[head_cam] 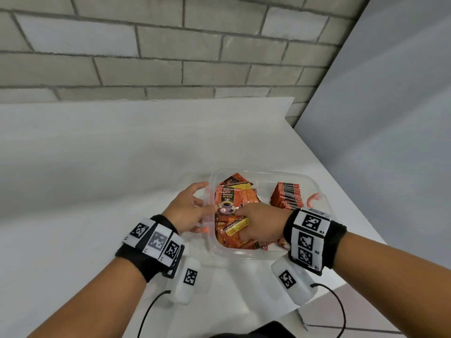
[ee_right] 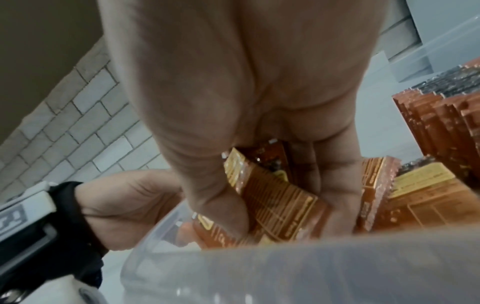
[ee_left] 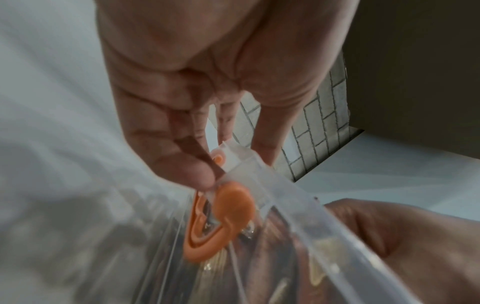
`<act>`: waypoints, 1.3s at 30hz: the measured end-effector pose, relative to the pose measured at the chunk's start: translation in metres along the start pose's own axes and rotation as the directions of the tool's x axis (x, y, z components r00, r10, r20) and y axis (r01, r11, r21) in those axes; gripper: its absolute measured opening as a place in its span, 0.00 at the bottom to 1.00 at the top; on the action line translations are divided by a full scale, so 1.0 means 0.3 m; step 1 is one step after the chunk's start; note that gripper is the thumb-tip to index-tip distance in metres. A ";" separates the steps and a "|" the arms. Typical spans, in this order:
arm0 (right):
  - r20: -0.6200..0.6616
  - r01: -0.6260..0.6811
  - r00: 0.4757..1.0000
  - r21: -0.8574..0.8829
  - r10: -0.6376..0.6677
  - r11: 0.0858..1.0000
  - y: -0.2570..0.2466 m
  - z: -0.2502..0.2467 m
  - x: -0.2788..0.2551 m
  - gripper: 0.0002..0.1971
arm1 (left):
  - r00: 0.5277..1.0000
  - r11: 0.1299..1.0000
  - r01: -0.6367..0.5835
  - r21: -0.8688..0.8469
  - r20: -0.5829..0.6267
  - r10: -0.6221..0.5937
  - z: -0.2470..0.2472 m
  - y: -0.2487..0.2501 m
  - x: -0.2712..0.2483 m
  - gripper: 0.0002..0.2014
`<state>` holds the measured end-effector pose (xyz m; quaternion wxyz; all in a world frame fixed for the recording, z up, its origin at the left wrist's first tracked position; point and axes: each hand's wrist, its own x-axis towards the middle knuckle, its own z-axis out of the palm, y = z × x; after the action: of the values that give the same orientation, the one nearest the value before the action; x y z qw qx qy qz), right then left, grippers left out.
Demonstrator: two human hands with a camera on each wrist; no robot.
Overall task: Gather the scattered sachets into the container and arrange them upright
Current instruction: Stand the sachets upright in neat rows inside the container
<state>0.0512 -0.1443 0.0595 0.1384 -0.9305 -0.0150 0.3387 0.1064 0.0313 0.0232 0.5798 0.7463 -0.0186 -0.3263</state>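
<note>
A clear plastic container (head_cam: pixel 268 172) stands on the white table. Loose orange coffee sachets (head_cam: pixel 227 198) lie in a heap in its left half. A row of upright sachets (head_cam: pixel 288 195) stands against its right side, the same upright row (ee_right: pixel 441 123) showing in the right wrist view. My left hand (head_cam: pixel 192 208) grips the container's left rim (ee_left: pixel 298 197) by an orange clip (ee_left: pixel 228 207). My right hand (head_cam: pixel 258 220) reaches down into the heap, where thumb and fingers pinch a sachet (ee_right: pixel 275 193).
A second orange clip (head_cam: pixel 313 198) sits on the container's right rim. The table (head_cam: pixel 97 179) ends at a slanted edge just right of the container. A brick wall (head_cam: pixel 170 57) rises behind. Black cables (head_cam: pixel 151 311) trail from both wrists near the front edge.
</note>
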 end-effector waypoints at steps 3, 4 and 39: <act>-0.051 0.032 0.998 0.028 -0.030 0.999 0.040 -0.048 -0.043 0.34 | 0.999 0.992 0.042 0.120 -0.020 -0.040 0.016 0.030 -0.023 0.33; -0.078 0.032 0.997 0.045 -0.029 0.998 0.057 -0.068 -0.063 0.34 | 0.999 0.979 0.029 0.200 -0.046 -0.021 0.022 0.045 -0.033 0.34; -0.486 0.431 0.850 0.864 0.205 0.261 0.343 -0.051 -0.206 0.12 | 0.944 0.876 -0.153 -0.458 0.194 0.267 0.392 0.211 -0.009 0.17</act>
<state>0.0066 -0.2546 0.0818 0.6945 -0.7016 0.1593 0.0070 0.0666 -0.0885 0.0665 0.7573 0.5431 -0.1000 -0.3487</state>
